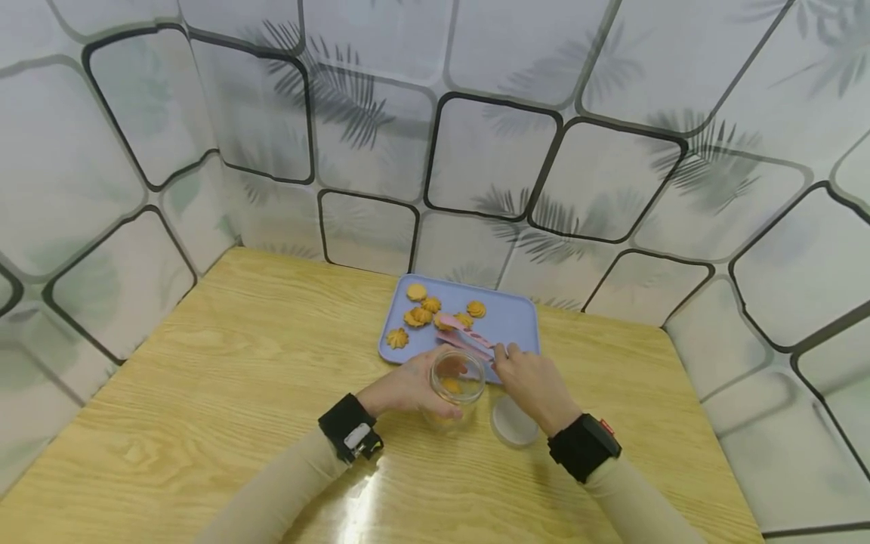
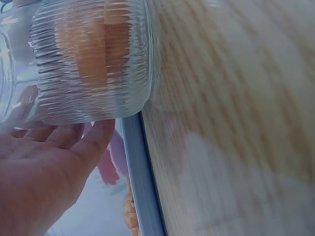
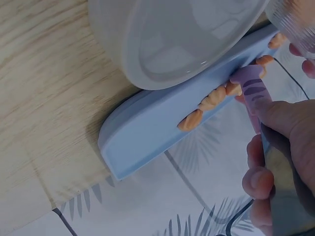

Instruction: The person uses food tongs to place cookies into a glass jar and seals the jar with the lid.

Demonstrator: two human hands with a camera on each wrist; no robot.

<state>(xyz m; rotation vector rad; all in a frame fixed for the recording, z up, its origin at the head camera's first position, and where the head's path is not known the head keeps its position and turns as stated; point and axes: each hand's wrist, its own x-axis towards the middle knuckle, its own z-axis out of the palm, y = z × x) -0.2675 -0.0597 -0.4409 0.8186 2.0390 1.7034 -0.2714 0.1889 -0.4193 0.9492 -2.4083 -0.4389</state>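
My left hand (image 1: 410, 387) grips a clear glass jar (image 1: 457, 393) in front of the tray. Some orange-brown cookie (image 2: 88, 51) shows through its ribbed wall in the left wrist view. With my right hand (image 1: 533, 380) I hold pink tongs (image 1: 469, 332), their tips over the cookies (image 1: 418, 316) on the blue tray (image 1: 506, 321). In the right wrist view the tongs (image 3: 255, 91) are pinched between thumb and fingers, their ends near the cookies (image 3: 212, 99). Whether a cookie sits between their tips, I cannot tell.
A round white lid (image 1: 514, 421) lies on the wooden table (image 1: 272, 355), just right of the jar and below my right hand. Behind the tray rises a patterned fabric wall (image 1: 367, 151), which also closes off both sides.
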